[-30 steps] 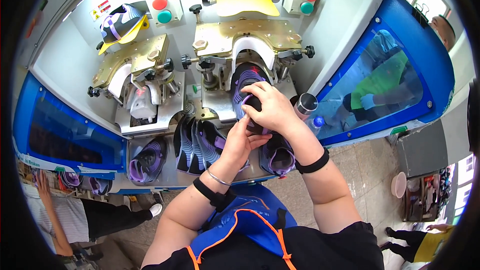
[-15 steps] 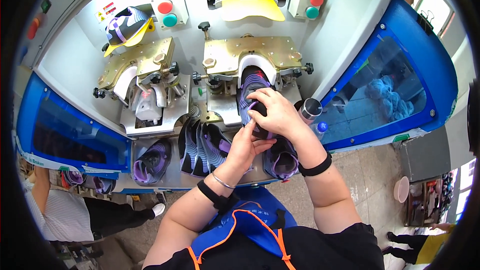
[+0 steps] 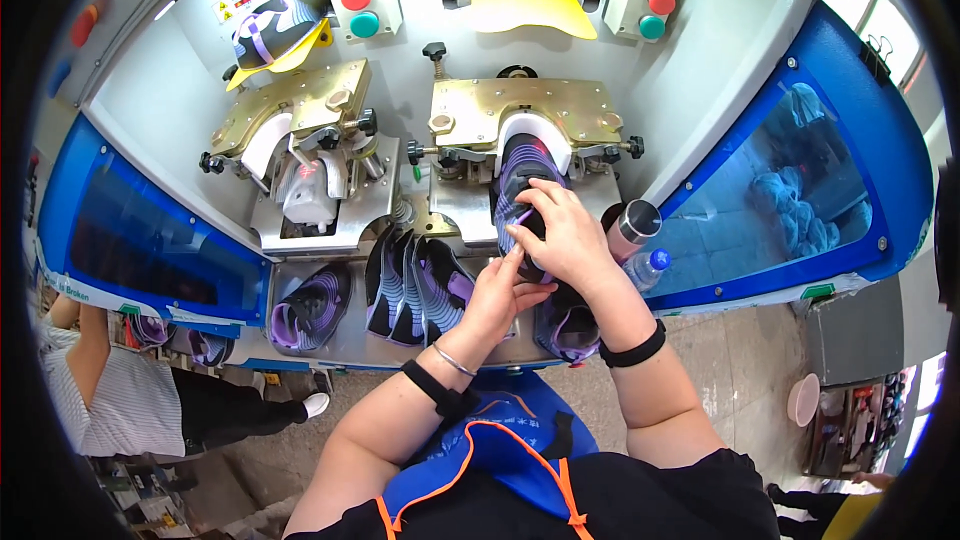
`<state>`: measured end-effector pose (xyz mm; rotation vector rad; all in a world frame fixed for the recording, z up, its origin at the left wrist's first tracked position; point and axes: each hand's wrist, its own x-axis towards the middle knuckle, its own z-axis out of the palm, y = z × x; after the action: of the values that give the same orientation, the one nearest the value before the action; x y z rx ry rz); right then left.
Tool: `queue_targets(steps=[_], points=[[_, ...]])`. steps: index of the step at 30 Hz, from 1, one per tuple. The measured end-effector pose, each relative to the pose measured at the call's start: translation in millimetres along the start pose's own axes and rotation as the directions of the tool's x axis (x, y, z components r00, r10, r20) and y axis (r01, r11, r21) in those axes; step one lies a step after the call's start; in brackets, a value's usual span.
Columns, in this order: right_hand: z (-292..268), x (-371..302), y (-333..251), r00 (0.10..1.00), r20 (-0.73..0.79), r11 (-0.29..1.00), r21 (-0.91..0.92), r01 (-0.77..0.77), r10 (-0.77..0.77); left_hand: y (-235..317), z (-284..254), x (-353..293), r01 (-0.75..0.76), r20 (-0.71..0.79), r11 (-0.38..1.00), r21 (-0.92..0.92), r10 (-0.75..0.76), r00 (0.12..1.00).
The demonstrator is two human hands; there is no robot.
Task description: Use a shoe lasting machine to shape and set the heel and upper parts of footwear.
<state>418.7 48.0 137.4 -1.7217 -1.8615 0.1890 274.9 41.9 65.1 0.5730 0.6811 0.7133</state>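
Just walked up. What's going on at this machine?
A person's bare hands are holding a black-and-purple shoe upper, its toe end at the curved white pad of the press on the right. The right hand grips it from above; the left hand is at its heel end. The pale mould on the left has no upper on it. More uppers sit on the metal ledge.

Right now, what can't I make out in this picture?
In the head view:
Heel end of the held shoe: largely hidden by the right hand and left hand.
Whatever lies under it: covered by the shoe itself.
The blue bundle: too hazy through the window to identify.
Most of the person in yellow: cut off by the picture's edge.
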Motion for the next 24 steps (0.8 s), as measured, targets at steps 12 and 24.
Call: queue_targets(steps=[12,24], points=[[18,-14,3,0.999,-0.022,0.997,-0.075,0.033,-0.035,-6,-9,5,0.059,-0.044,0.976,0.208,-0.051,0.998],[23,-73,-44,0.865,-0.273,0.896,-0.275,0.349,-0.421,34,-122,-111,-0.265,-0.123,0.373,0.889,0.753,0.646]])
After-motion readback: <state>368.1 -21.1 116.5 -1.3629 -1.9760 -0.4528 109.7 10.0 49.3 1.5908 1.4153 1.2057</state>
